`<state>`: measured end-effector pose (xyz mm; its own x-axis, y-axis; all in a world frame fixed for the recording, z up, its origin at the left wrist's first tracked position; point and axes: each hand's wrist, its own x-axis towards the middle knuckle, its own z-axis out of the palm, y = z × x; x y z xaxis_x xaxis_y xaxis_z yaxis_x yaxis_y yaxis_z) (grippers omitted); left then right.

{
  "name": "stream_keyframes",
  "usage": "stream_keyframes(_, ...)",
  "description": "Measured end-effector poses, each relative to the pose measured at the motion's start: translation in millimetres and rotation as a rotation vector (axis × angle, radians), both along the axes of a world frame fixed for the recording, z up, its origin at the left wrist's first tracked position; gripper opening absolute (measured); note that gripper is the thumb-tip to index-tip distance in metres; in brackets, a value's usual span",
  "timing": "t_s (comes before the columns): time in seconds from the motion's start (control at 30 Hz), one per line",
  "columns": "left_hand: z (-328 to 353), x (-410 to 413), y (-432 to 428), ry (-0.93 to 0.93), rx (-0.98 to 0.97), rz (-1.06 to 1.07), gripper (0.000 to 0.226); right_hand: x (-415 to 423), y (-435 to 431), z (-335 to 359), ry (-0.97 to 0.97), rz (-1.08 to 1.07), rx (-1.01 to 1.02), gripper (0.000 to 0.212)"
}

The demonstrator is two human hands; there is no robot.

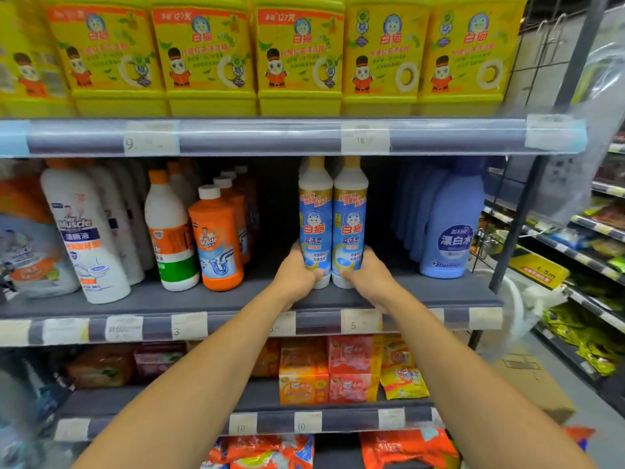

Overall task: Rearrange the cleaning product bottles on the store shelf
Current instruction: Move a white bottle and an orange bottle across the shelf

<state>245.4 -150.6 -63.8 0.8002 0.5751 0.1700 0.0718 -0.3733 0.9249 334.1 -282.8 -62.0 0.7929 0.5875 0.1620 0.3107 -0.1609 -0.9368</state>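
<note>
Two tall white bottles with blue labels stand side by side on the grey middle shelf. My left hand grips the base of the left bottle. My right hand grips the base of the right bottle. Both bottles are upright and touch each other. More of the same bottles show behind them. To the left stand orange drain-cleaner bottles and a white bottle with an orange cap.
White Mr Muscle bottles lean at the far left. Blue bleach bottles stand at the right. A dark gap lies between the orange bottles and the held pair. Yellow detergent jugs fill the upper shelf. Soap packs sit below.
</note>
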Motion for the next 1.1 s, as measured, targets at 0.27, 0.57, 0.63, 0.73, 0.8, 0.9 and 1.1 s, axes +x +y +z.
stream_keyframes(0.27, 5.0, -4.9, -20.4, -0.019, 0.007, 0.213, 0.086, 9.2, -19.7, -3.1, -0.049, 0.016, -0.051, 0.061)
stream_keyframes(0.57, -9.1, 37.3, -138.9, -0.209, 0.576, 0.144, 0.025, 82.6, -141.2, -11.5, -0.342, -0.495, 0.125, 0.040)
stream_keyframes(0.63, -4.4, 63.7, -154.9, -0.105, 0.435, 0.061, 0.020, 98.2, -154.6, -9.4, -0.278, -0.471, 0.130, 0.051)
stream_keyframes(0.73, 10.6, 103.9, -165.1, -0.051, -0.142, 0.039, 0.025, 114.6, -162.6, -11.3, -0.145, -0.362, 0.107, 0.079)
stream_keyframes(0.8, 20.0, 125.9, -168.9, -0.101, -0.498, -0.015, 0.041, 125.1, -161.5, -10.4, -0.053, -0.269, 0.095, 0.087)
stream_keyframes(0.9, 21.5, 150.8, -172.5, -0.188, -0.732, -0.048, 0.041, 146.8, -155.7, -6.9, 0.081, -0.117, 0.122, 0.071)
stream_keyframes(1.1, 5.1, 180.4, -181.3, -0.289, -0.784, -0.060, 0.042, 165.7, -147.2, -17.6, 0.108, -0.085, 0.073, 0.047)
